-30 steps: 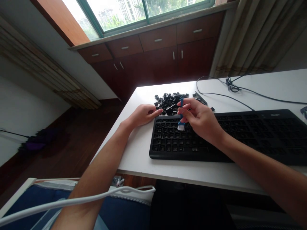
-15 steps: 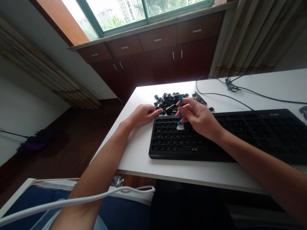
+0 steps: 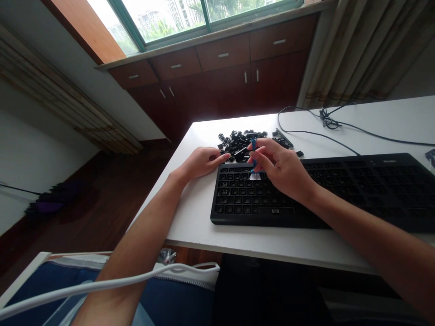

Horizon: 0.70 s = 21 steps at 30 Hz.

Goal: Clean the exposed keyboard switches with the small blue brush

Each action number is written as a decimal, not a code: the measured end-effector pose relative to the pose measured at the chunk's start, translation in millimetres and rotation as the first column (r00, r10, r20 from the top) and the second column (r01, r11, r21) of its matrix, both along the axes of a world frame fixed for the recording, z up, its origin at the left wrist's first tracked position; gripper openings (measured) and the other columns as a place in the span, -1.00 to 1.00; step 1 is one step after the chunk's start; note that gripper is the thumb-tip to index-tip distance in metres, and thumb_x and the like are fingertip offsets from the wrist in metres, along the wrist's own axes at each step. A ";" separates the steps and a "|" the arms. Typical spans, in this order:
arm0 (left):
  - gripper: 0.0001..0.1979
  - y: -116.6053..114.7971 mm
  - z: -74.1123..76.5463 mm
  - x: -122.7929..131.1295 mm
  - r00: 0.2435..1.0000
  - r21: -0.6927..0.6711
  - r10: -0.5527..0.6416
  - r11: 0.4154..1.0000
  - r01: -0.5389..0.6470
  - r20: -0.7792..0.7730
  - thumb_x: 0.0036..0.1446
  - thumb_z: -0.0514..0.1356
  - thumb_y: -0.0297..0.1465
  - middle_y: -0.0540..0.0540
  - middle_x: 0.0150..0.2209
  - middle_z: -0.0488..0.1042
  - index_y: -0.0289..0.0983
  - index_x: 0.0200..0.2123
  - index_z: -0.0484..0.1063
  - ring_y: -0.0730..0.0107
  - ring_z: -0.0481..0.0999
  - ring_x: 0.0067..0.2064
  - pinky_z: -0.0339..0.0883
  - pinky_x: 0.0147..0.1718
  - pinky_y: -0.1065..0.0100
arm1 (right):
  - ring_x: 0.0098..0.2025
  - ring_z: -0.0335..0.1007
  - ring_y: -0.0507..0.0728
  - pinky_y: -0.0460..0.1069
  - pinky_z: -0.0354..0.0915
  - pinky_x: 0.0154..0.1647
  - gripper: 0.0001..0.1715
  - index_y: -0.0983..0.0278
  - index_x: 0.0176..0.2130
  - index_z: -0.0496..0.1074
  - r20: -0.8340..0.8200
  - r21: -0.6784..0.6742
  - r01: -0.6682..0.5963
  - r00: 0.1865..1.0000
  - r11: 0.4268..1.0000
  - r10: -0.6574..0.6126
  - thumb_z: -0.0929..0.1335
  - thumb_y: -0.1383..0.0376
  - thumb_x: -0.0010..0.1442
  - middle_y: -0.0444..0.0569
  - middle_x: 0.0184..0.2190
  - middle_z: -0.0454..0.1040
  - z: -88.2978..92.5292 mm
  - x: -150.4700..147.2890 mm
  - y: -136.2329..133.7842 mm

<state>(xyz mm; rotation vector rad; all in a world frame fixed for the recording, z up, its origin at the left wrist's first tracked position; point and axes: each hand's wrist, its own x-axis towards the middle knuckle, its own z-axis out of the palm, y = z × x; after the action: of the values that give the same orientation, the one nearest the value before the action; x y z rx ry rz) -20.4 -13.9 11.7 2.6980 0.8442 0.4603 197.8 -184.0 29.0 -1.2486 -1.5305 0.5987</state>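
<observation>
Slightly leftward since the earlier frame, the blue brush (image 3: pixel 254 172) has moved with the right hand (image 3: pixel 283 170), whose thumb and fingers pinch its handle closely. Below that grip, its white bristles (more splayed than at first) fan over the black keyboard's (image 3: pixel 238 219) bare sockets; left of it, the left hand (image 3: pixel 202 161) lies loosely open, visibly holding nothing, near loose keycaps (image 3: pixel 236 144).

The right hand (image 3: pixel 288 174) held a blue brush (image 3: pixel 254 172), bristles (image 3: pixel 254 177) down, over a black keyboard (image 3: pixel 340 181); the left hand (image 3: pixel 203 162) rested on the white tabletop (image 3: pixel 197 208) beside loose black keys (image 3: pixel 237 143) at the keyboard's far left.
</observation>
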 end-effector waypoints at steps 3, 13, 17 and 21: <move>-0.45 0.1 0.0 0.1 1.000 0.004 0.001 1.000 -0.001 -0.011 0.31 0.12 -0.06 0.08 -0.61 0.08 -0.27 -0.60 0.11 0.52 0.03 -0.51 -0.04 -0.50 0.36 | -0.39 0.52 0.00 -0.05 0.40 -0.34 -0.73 0.25 0.04 0.41 0.062 0.025 0.021 0.998 0.999 -0.022 0.29 0.21 0.41 -0.11 -0.28 0.57 1.1 -0.6 -0.5; -0.45 0.0 -0.2 -0.2 1.000 0.009 -0.012 1.000 0.012 0.006 0.31 0.11 -0.05 0.08 -0.61 0.08 -0.27 -0.61 0.13 0.52 0.03 -0.52 -0.04 -0.52 0.38 | -0.37 0.52 0.01 -0.03 0.41 -0.28 -0.75 0.19 0.03 0.40 0.107 0.057 0.034 0.993 0.998 -0.040 0.27 0.21 0.41 -0.12 -0.25 0.59 0.9 -1.1 -1.4; -0.45 -0.3 -0.1 -0.2 0.999 0.021 -0.023 1.000 0.023 0.027 0.31 0.12 -0.06 0.08 -0.61 0.09 -0.27 -0.61 0.14 0.53 0.04 -0.53 -0.03 -0.53 0.38 | -0.36 0.52 0.03 -0.01 0.41 -0.27 -0.74 0.18 0.04 0.40 0.103 0.055 0.035 0.994 0.998 -0.041 0.26 0.20 0.41 -0.11 -0.24 0.59 1.2 -1.3 -1.7; -0.45 -0.6 0.1 -0.3 1.000 0.021 -0.020 1.000 0.019 0.023 0.31 0.12 -0.07 0.09 -0.62 0.09 -0.27 -0.61 0.13 0.53 0.04 -0.53 -0.03 -0.52 0.38 | -0.36 0.51 0.03 -0.01 0.40 -0.28 -0.74 0.20 0.04 0.40 0.099 0.064 0.033 0.994 0.997 -0.040 0.26 0.20 0.41 -0.10 -0.24 0.59 0.9 -1.8 -2.1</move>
<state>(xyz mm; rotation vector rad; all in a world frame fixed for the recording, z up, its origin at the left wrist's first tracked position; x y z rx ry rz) -20.7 -14.5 11.8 2.7117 0.8102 0.4974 196.0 -186.1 29.9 -1.2729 -1.5939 0.4672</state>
